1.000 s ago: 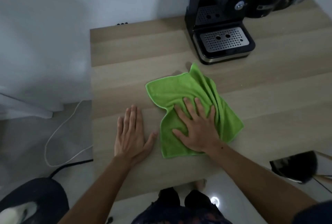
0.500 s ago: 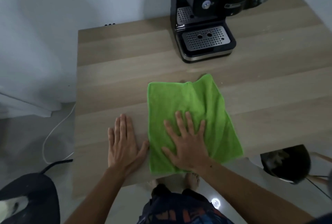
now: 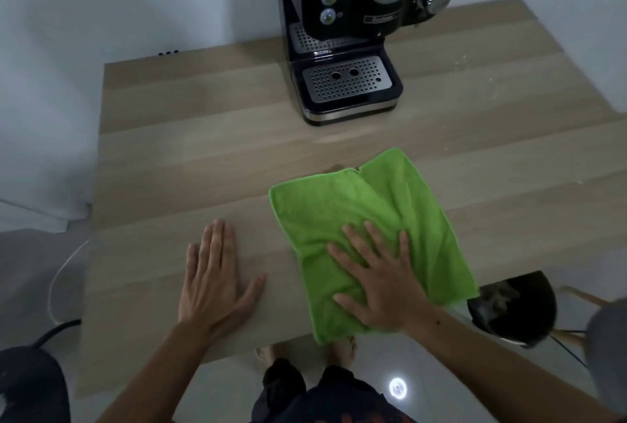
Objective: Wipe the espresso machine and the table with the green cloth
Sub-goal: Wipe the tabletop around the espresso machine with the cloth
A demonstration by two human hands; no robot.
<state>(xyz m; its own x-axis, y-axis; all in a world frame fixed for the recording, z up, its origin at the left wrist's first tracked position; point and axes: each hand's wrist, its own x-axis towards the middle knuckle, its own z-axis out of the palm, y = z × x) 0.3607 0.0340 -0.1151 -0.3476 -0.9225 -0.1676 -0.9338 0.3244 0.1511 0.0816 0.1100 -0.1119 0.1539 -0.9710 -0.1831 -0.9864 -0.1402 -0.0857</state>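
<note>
We press our right hand point(image 3: 383, 283), fingers spread flat, on the green cloth point(image 3: 369, 236), which lies on the bench point(image 3: 203, 158) near its front edge. Our left hand point(image 3: 213, 280) rests flat at the cloth's nine o'clock. The espresso machine point(image 3: 349, 32) stands at twelve o'clock, apart.

Both forearms bare, no sleeves in view. Left hand point(image 3: 213, 281) bare: no glove, ring or watch seen. Right hand point(image 3: 383, 290) bare likewise; small dark mole on right forearm near wrist. Dark shorts point(image 3: 325, 395) with faint reddish pattern at lower frame edge. Bare feet point(image 3: 344, 348) on glossy floor, partly hidden by bench edge.
</note>
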